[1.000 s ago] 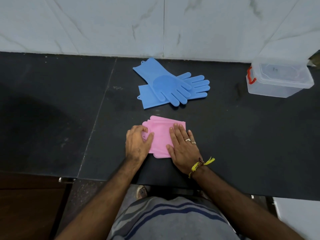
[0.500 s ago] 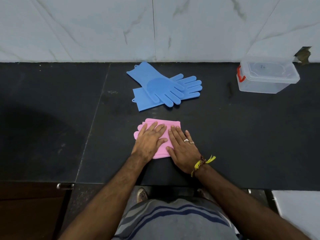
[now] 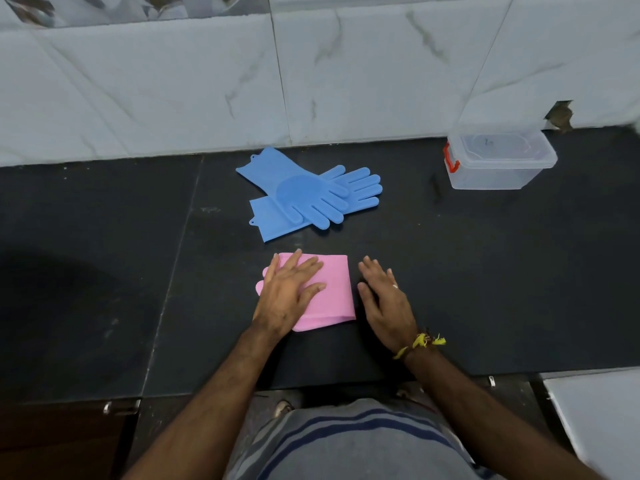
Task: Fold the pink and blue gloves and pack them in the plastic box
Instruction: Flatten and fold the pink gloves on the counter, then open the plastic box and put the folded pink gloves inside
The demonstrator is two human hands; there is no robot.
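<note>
The soft, springy pink gloves likely unfold unless pinched across the fold; left hand presses flat, right hand rests spread on the bench.

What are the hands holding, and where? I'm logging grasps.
Nothing is gripped. The left hand lies flat on the folded pink rubber gloves' left part; the right hand is beside them.

A home kitchen counter

A dark stone countertop is running along a wall of white marble-look tiles, rubber washing gloves and a clear plastic storage box are lying on it, and cabinet handles are showing at the near edge.
</note>
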